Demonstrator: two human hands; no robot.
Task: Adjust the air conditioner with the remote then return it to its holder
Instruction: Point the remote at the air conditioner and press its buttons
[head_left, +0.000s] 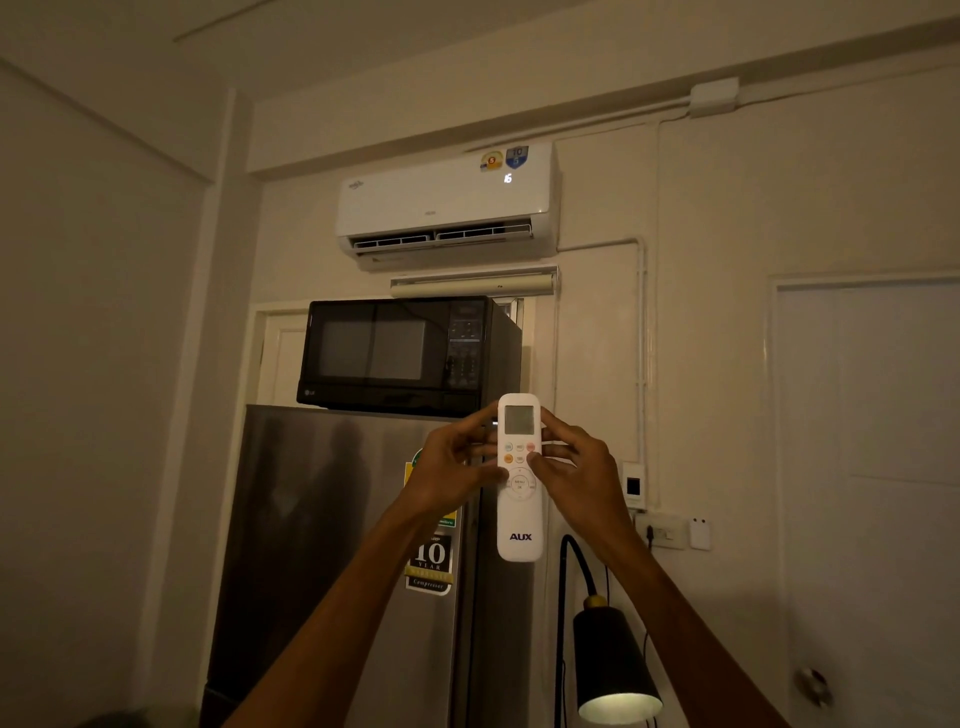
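Note:
A white AUX remote (520, 525) is held upright in front of me, its screen facing me. My left hand (451, 465) grips its left edge, thumb resting on the round menu pad. My right hand (577, 470) holds the right edge, thumb near the small coloured buttons. High on the wall above, the white air conditioner (441, 205) has its louvre open and shows a lit "16" on its front. A small white holder-like bracket (700, 533) hangs on the wall at the right; I cannot tell whether it is the remote's holder.
A black microwave (405, 356) sits on a steel fridge (332, 545) straight ahead. A lit black lamp (613, 660) on a bent arm stands low, right of the fridge. Wall switches and a socket (662, 531) are beside a white door (872, 467).

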